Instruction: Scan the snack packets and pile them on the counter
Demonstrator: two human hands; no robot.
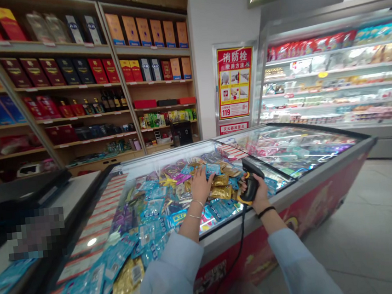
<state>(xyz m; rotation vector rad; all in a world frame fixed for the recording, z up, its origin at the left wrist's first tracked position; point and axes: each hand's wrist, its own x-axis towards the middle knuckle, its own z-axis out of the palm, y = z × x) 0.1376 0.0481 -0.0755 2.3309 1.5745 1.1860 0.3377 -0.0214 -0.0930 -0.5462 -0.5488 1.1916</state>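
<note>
My right hand (257,189) is wrapped round the handle of a black barcode scanner (250,182) with yellow trim, and its cable hangs down in front of the freezer. Fingers spread, my left hand (200,183) rests on a pile of small snack packets. Beside its fingers lie gold packets (221,192) and blue packets (213,169). More blue packets (152,234) spread to the left over the glass top, along with purple ones (123,218). A gold packet (129,285) with a barcode label lies near the front left corner.
The packets lie on a chest freezer (325,194) with a red printed side. To the left is a counter (82,190) with a dark device. Shelves of boxed bottles (50,71) and a lit refrigerated display (335,78) stand behind. Tiled floor (380,231) shows at right.
</note>
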